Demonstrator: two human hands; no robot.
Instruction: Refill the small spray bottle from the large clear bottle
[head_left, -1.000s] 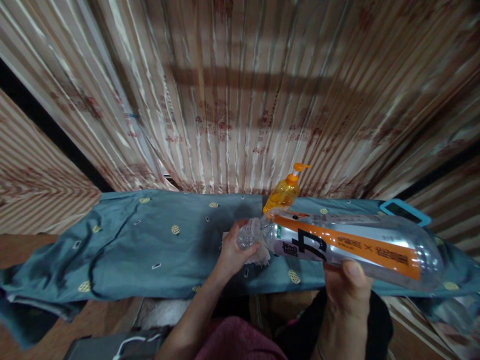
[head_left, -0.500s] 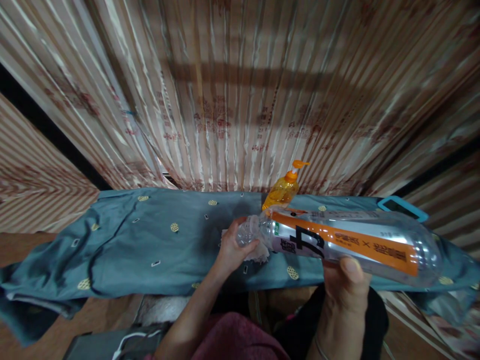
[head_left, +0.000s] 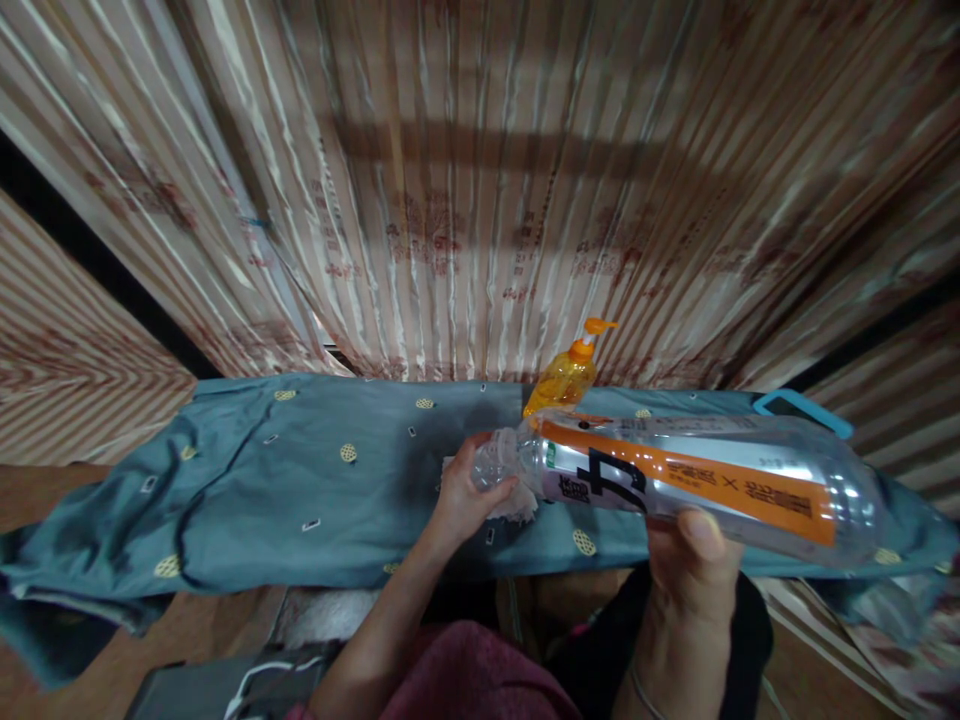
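Overhead, in descending size. Striped, satiny curtain in beige and brown with faded red print (head_left: 465, 200): fills the whole background and hangs down to the back edge of the surface.

Teal cloth with small yellow round motifs (head_left: 285, 480): spread across the surface from left to right, creased, its left end drooping over the edge.

Large clear plastic bottle with an orange-and-silver label bearing black characters (head_left: 690, 480): held nearly horizontal above the cloth, base to the right, neck to the left.

My right hand (head_left: 694, 590): under the bottle's middle, fingers clasped round its body, thumb pressed against the near side of the label.

My left hand (head_left: 469, 495): fingers closed about the bottle's neck end, where the mouth is; whether a cap sits there I cannot tell.

Small whitish rag (head_left: 514, 505): crumpled on the cloth just beneath the neck, touching my left hand.

Orange pump dispenser bottle (head_left: 566, 375): upright at the back of the surface, just behind the clear bottle's shoulder.

Blue-rimmed flat object (head_left: 802, 412): far right, on the cloth, partly hidden behind the bottle.
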